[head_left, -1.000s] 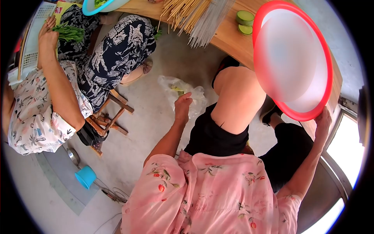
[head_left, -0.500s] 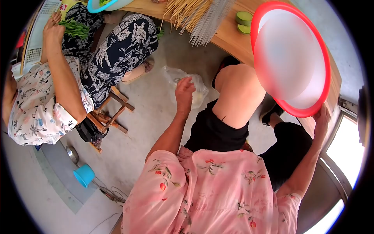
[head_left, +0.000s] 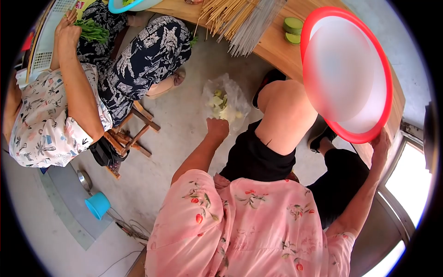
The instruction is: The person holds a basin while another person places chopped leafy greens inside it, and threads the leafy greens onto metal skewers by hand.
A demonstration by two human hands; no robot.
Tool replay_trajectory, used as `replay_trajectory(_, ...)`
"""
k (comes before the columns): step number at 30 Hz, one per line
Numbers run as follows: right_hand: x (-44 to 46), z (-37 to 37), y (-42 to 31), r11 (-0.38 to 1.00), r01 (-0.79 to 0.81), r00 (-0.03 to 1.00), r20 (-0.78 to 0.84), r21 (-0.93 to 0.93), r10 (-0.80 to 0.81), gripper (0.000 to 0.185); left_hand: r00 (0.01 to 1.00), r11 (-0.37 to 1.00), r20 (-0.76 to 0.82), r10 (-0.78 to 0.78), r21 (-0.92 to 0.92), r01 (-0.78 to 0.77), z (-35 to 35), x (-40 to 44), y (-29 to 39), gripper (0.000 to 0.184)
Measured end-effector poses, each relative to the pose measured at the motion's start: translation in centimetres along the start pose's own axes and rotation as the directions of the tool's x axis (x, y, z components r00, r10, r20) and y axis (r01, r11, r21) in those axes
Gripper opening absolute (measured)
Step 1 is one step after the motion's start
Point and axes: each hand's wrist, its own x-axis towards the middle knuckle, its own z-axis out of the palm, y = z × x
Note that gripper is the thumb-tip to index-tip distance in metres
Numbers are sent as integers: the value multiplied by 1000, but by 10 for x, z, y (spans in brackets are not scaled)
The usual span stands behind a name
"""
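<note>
My right hand (head_left: pixel 381 144) grips the lower right rim of a large white basin (head_left: pixel 376 94) with a red edge. The basin is tilted on its side above the table's right end, and its inside looks blank and partly blurred. Low over the floor, my left hand (head_left: pixel 217 129) is closed at the near edge of a clear plastic bag (head_left: pixel 235 94). Pale green and whitish scraps (head_left: pixel 220 102) lie in the bag. The fingertips of my left hand are hidden beneath it.
On the wooden table (head_left: pixel 272 48) lie bamboo skewers (head_left: pixel 226 16), metal skewers (head_left: pixel 254 30) and cut green vegetable pieces (head_left: pixel 293 28). At left, a seated person (head_left: pixel 60 106) holds leafy greens (head_left: pixel 92 31) beside a wooden stool (head_left: pixel 134 127). A blue bucket (head_left: pixel 98 205) stands on the floor.
My left hand has dropped from over the bag to its near edge and its fingers have closed. The bag has changed shape, showing its scraps. The basin stays in my right hand, slightly lower in view.
</note>
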Motion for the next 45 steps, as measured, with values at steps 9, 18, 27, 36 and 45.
replay_trajectory(9,6,-12,9,999,7,998,64,-52,-4,38,800,576,-263,-539,-808,122,-1,60,-13,23)
replay_trajectory(18,2,-3,5,1000,11,1000,-15,-5,-11,38,845,-283,532,-53,-820,498,20,102,19,35)
replay_trajectory(27,1,-7,3,999,6,999,34,-48,-4,36,854,-800,327,-405,-579,-157,-21,70,-62,33)
replay_trajectory(36,4,-6,10,1000,3,999,50,-27,-1,36,970,-569,243,-10,-799,194,-80,84,-17,39)
replay_trajectory(45,17,4,5,1000,-13,1000,1,-13,13,37,953,-181,220,-209,-966,183,-73,103,5,56)
